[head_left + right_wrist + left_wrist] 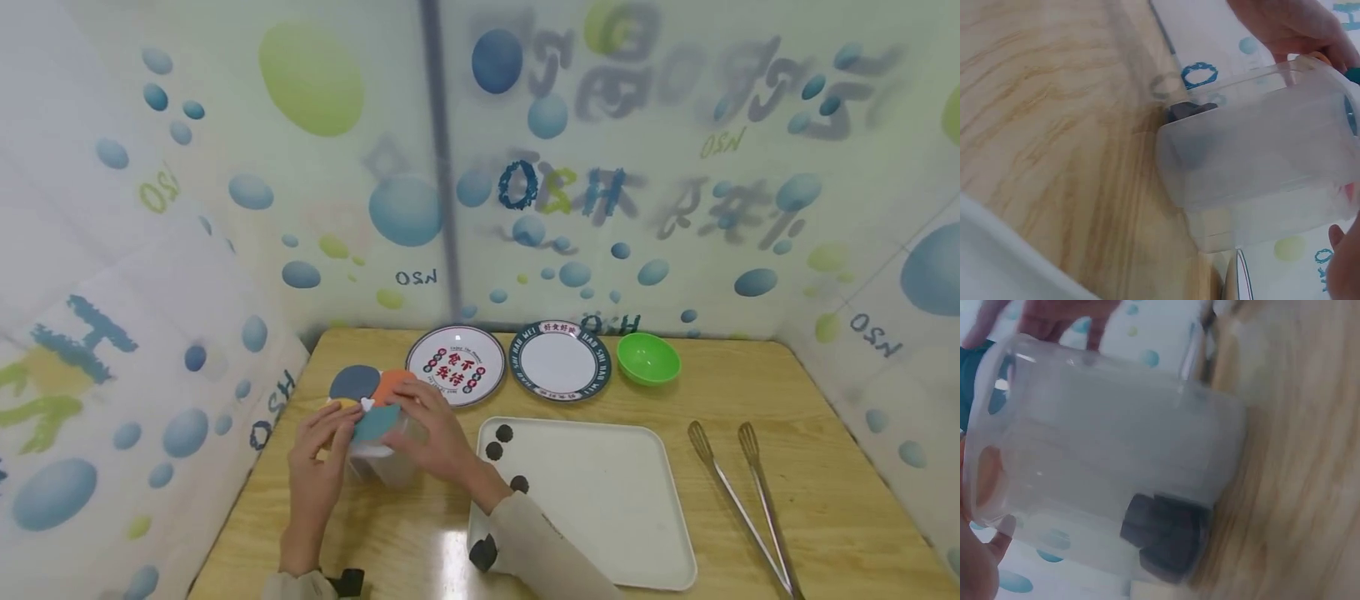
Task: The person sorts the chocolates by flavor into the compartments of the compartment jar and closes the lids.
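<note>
Both hands meet at the lid: the left hand grips the left edge of the multicoloured lid, the right hand its right edge. The lid sits atop a translucent plastic container, directly beneath the fingers, neither hand clearly nearer. The container stands upright on the wooden table, long axis vertical, left of the white tray, dark pieces at its bottom.
</note>
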`<state>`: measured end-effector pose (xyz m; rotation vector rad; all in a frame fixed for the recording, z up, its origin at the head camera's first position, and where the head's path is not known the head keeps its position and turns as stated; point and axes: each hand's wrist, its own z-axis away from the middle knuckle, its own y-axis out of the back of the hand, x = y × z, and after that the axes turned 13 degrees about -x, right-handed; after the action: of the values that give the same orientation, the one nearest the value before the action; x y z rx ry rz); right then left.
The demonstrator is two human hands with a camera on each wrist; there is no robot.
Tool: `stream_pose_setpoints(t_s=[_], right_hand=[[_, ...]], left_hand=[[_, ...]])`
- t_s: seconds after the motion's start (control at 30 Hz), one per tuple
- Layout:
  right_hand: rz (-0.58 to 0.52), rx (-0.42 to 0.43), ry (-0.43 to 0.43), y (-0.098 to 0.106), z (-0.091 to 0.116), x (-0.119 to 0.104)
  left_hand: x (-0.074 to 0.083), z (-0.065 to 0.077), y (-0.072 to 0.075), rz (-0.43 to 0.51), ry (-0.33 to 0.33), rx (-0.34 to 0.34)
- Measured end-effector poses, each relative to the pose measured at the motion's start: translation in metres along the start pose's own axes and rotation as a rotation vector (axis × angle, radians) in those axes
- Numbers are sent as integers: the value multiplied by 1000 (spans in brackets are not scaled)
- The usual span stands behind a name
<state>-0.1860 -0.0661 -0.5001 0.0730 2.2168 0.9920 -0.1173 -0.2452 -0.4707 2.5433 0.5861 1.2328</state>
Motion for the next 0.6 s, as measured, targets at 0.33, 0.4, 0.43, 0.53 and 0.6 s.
stream_pose_setpoints(t_s=[0.33, 0.4, 0.43, 0.53, 0.6], right_hand=[[11, 101, -20, -2, -3, -2], [10, 89, -25, -2, -3, -3], [14, 84, -24, -3, -3, -3], [45, 89, 3, -4, -4, -4], [68, 105, 32, -6, -5, -3]], left_hand=[[-23, -1, -10, -39, -15, 66], [-27, -3, -13, -81, -2, 145], [-27, -5, -14, -103, 1, 184], [-29, -11, -16, -170, -47, 261], [-28, -16, -15, -206, -90, 278]])
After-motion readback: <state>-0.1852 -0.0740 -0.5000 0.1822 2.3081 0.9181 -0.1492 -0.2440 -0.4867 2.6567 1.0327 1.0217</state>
